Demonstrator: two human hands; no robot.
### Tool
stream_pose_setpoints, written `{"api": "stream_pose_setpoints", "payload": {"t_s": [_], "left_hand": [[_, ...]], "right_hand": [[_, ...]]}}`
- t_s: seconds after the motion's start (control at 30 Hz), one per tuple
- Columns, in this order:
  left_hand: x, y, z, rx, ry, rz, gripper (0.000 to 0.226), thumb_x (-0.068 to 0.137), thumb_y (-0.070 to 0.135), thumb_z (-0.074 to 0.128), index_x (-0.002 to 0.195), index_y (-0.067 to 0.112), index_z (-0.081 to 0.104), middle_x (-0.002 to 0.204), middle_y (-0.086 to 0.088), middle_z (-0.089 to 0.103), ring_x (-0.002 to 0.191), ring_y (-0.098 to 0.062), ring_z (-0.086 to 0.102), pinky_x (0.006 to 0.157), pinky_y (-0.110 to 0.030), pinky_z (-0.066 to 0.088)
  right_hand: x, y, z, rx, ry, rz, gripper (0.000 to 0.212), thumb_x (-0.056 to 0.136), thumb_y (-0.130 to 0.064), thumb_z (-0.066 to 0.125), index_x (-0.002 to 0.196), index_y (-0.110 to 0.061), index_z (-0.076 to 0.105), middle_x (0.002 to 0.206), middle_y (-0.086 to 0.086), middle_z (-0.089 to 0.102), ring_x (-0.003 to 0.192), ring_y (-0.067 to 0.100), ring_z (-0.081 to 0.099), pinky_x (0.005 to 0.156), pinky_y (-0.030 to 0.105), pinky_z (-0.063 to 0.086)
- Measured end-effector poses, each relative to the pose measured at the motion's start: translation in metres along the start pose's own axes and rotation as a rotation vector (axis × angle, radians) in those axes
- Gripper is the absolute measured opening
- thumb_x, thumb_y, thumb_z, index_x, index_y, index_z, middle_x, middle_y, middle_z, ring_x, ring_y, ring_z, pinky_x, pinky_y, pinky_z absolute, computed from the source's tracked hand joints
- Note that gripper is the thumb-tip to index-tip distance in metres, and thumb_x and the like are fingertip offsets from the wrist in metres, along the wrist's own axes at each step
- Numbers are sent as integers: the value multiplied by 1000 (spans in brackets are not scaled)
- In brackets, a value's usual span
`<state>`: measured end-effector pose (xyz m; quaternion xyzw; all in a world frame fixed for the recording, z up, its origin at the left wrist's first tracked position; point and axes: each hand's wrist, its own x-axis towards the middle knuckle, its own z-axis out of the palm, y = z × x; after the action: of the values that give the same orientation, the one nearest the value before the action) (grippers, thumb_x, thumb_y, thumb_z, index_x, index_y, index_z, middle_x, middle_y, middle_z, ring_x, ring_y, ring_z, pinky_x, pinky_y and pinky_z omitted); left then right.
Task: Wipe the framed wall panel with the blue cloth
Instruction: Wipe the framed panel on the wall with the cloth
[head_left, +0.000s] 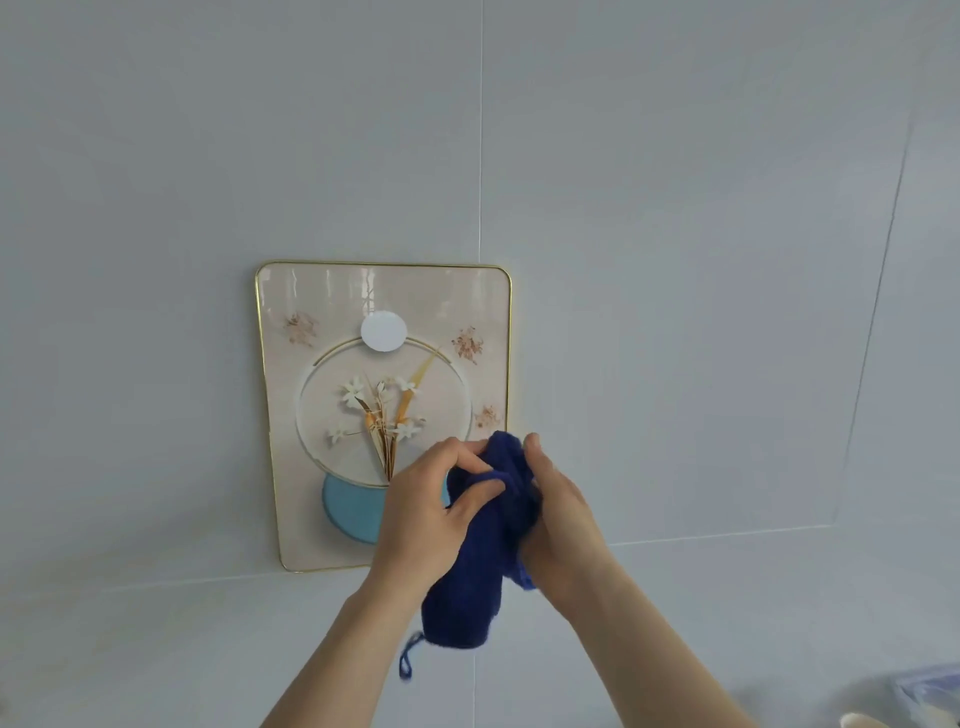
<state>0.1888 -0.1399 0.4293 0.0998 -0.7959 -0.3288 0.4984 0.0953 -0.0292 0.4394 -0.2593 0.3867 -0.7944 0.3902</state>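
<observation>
Blue cloth (478, 561) bunched between both hands, in front of the panel's lower right corner. Left hand (431, 514) pinches its upper folds; right hand (556, 514) wraps the other side, both closed on it. Looks like regathering into a pad before wiping. Cloth's long axis runs vertical, loop tag at the bottom. Framed wall panel (384, 415) sits behind and up-left, portrait, flat on the wall.

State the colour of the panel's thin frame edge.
Gold, on the rounded rectangular floral wall panel's frame; head view shows it.
</observation>
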Motion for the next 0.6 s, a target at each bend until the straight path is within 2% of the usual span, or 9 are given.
{"api": "stream_pose_setpoints", "payload": {"t_s": [0.07, 0.17, 0.2, 0.27, 0.37, 0.4, 0.47, 0.53, 0.6], "left_hand": [[1, 0, 4, 6, 50, -10, 12, 90, 25, 80, 90, 30, 69, 111, 31, 73, 105, 7, 68, 88, -16, 53], [3, -8, 2, 71, 20, 15, 22, 88, 38, 79, 103, 38, 63, 111, 27, 72, 107, 4, 66, 88, -18, 55], [4, -12, 0, 79, -42, 24, 32, 86, 45, 76, 112, 41, 60, 118, 28, 68, 115, 4, 62, 93, -17, 53], [6, -22, -4, 140, -106, 76, 50, 87, 56, 67, 132, 44, 51, 142, 32, 53, 139, 4, 45, 113, -23, 41], [17, -36, -6, 345, 16, 166, 60, 96, 62, 51, 149, 35, 44, 168, 19, 30, 159, -3, 15, 131, -39, 13], [23, -40, -5, 412, 67, 183, 61, 98, 61, 47, 152, 32, 44, 170, 14, 28, 161, -7, 13, 132, -43, 9], [37, -48, -2, 526, 140, 220, 62, 101, 58, 44, 154, 26, 44, 172, 7, 29, 162, -15, 14, 132, -50, 9], [52, -58, 0, 624, 190, 261, 61, 104, 54, 41, 156, 23, 43, 172, 2, 28, 163, -20, 14, 132, -52, 8], [69, -67, 2, 700, 245, 305, 60, 106, 52, 37, 158, 22, 42, 173, -1, 28, 163, -23, 15, 133, -52, 4]], "right_hand": [[5, 9, 5, -23, -42, -27, 36, 104, -43, 62, 112, -13, 79, 116, 16, 80, 112, 27, 77, 81, 34, 65], [13, 12, 3, -94, 29, -93, 26, 99, -29, 72, 113, -7, 74, 114, 21, 78, 111, 32, 76, 87, 39, 65], [17, 11, 1, -134, 81, -111, 24, 99, -25, 72, 113, -5, 73, 114, 23, 78, 108, 34, 77, 88, 42, 65], [28, 6, -5, -209, 201, -145, 19, 101, -21, 70, 112, -6, 73, 111, 24, 79, 105, 36, 78, 94, 48, 64], [46, -2, -7, -378, 367, -277, 10, 102, -24, 66, 110, -23, 71, 103, 8, 83, 104, 26, 78, 101, 53, 60], [52, -4, -7, -449, 397, -364, 12, 101, -22, 65, 110, -29, 71, 103, -2, 82, 104, 17, 76, 99, 48, 61], [64, -6, -4, -578, 394, -574, 25, 102, -12, 61, 108, -35, 69, 96, -17, 78, 94, -6, 72, 86, 19, 58], [78, -6, -2, -684, 355, -774, 33, 101, -1, 60, 110, -32, 67, 99, -12, 74, 86, -17, 68, 76, 1, 49], [93, -4, -1, -825, 340, -993, 35, 99, 6, 60, 117, -23, 68, 108, 1, 67, 88, -21, 65, 77, -4, 45]]}}
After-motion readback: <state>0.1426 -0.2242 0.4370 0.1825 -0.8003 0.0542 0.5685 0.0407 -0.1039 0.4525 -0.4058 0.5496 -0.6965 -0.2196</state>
